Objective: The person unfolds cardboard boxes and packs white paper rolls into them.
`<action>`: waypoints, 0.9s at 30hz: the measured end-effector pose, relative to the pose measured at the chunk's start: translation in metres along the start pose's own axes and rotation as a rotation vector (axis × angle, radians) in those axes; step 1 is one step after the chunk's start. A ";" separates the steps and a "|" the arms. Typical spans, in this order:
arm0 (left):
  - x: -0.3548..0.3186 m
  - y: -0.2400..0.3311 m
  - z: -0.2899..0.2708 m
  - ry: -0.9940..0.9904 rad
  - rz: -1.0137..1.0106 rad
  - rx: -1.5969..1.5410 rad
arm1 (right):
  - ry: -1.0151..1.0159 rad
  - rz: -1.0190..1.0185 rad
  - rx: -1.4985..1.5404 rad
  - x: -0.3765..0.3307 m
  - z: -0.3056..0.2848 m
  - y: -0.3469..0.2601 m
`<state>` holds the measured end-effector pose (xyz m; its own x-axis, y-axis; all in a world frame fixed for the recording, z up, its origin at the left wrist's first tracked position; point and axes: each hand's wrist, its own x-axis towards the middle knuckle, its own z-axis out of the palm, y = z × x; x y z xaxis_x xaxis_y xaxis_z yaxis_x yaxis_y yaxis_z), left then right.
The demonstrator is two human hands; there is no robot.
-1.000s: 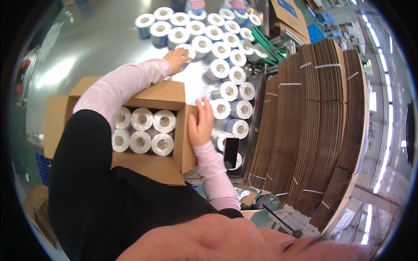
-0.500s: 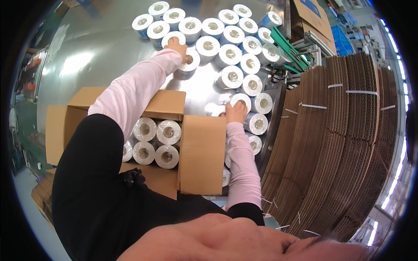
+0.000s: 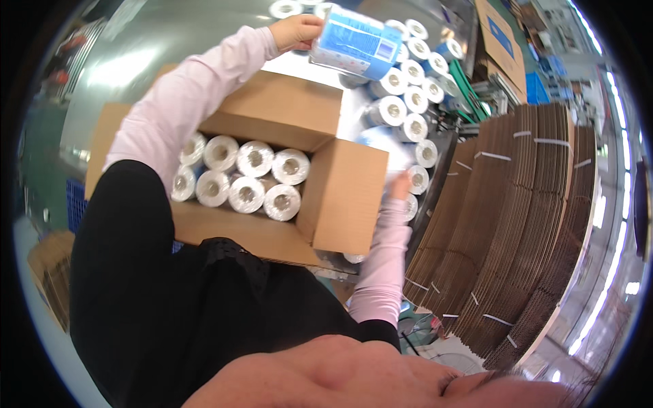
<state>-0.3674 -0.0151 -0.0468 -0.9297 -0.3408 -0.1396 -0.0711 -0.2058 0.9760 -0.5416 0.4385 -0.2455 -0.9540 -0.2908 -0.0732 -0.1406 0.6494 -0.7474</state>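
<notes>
My left hand (image 3: 297,32) is closed on one end of a plastic-wrapped paper roll (image 3: 355,44) with a blue printed wrapper. That roll lies on its side in the air, beyond the carton. Farther right, my right hand (image 3: 400,185) grips another wrapped roll (image 3: 382,144), smeared by motion, just past the carton's right flap. In front of me the open cardboard carton (image 3: 350,197) holds two rows of wrapped white rolls (image 3: 246,195), standing upright with their cores showing. My left sleeve covers part of the carton's left side.
Several more rolls (image 3: 392,110) stand on the shiny metal table (image 3: 129,75) beyond and right of the carton. A green guide rail (image 3: 469,92) edges the table's far right. Tall stacks of flattened cardboard (image 3: 496,211), tied with white straps, stand along the right.
My left hand has lifted a roll off the table and tipped it sideways. My right hand has shifted right with a roll. My view has turned, so the carton sits farther right.
</notes>
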 end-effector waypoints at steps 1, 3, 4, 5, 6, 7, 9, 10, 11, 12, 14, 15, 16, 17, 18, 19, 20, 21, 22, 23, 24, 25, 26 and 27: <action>-0.046 0.024 -0.005 -0.074 -0.001 -0.250 | -0.038 0.013 0.396 0.015 -0.018 -0.050; -0.131 0.035 -0.050 -0.152 0.119 0.017 | -0.275 -0.076 0.898 0.022 -0.059 -0.163; -0.172 0.040 -0.069 -0.170 0.137 0.136 | -0.457 -0.131 1.019 0.006 -0.078 -0.222; -0.215 0.051 -0.072 -0.144 0.072 0.222 | -0.658 -0.172 1.071 -0.022 -0.094 -0.275; -0.257 0.067 -0.068 -0.118 0.004 0.315 | -0.882 -0.191 1.064 -0.052 -0.103 -0.320; -0.293 0.077 -0.064 -0.093 -0.060 0.403 | -1.117 -0.218 0.951 -0.083 -0.096 -0.352; -0.338 0.094 -0.053 -0.235 -0.022 0.497 | -1.304 -0.641 0.487 -0.130 -0.040 -0.377; -0.346 0.096 -0.050 -0.271 -0.013 0.790 | -1.205 -0.985 0.218 -0.148 -0.001 -0.377; -0.364 0.094 -0.049 -0.256 -0.043 1.077 | -1.267 -0.998 -0.248 -0.197 0.009 -0.420; -0.372 0.081 -0.047 -0.269 0.039 1.214 | -1.105 -1.117 -0.270 -0.236 0.031 -0.418; -0.378 0.042 -0.049 -0.337 0.044 1.436 | -0.920 -1.285 -0.314 -0.286 0.089 -0.391; -0.382 0.016 -0.053 -0.345 0.031 1.492 | -0.906 -1.340 -0.350 -0.299 0.119 -0.373; -0.386 -0.007 -0.056 -0.383 -0.067 1.524 | -0.950 -1.296 -0.377 -0.311 0.135 -0.357; -0.389 -0.029 -0.058 -0.431 -0.162 1.551 | -0.993 -1.240 -0.405 -0.320 0.147 -0.342; -0.378 -0.039 -0.064 -0.487 -0.233 1.585 | -1.013 -1.175 -0.444 -0.317 0.153 -0.336; -0.361 -0.032 -0.064 -0.554 -0.332 1.476 | -1.128 -1.097 -0.430 -0.314 0.130 -0.348; -0.339 -0.019 -0.066 -0.624 -0.429 1.367 | -1.126 -1.163 -0.270 -0.302 0.114 -0.355; -0.316 0.001 -0.060 -0.701 -0.519 1.256 | -1.114 -1.219 -0.113 -0.287 0.093 -0.361; -0.291 0.029 -0.053 -0.728 -0.530 1.129 | -1.080 -1.195 -0.039 -0.266 0.063 -0.376; -0.271 0.048 -0.044 -0.605 -0.494 0.861 | -1.027 -1.132 -0.007 -0.242 0.038 -0.383; -0.245 0.056 -0.035 -0.508 -0.483 0.646 | -0.900 -1.015 0.012 -0.214 0.020 -0.368; -0.216 0.061 -0.027 -0.416 -0.475 0.431 | -0.773 -0.899 0.035 -0.189 0.009 -0.345; -0.179 0.052 -0.021 -0.387 -0.336 0.448 | -0.631 -0.845 -0.046 -0.178 0.003 -0.325; -0.140 0.032 -0.015 -0.359 -0.200 0.457 | -0.494 -0.784 -0.127 -0.172 -0.003 -0.302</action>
<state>-0.2347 0.0124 0.0019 -0.9403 0.0100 -0.3403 -0.3309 0.2070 0.9207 -0.3355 0.2944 -0.0048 -0.3575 -0.9252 0.1272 -0.7522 0.2045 -0.6264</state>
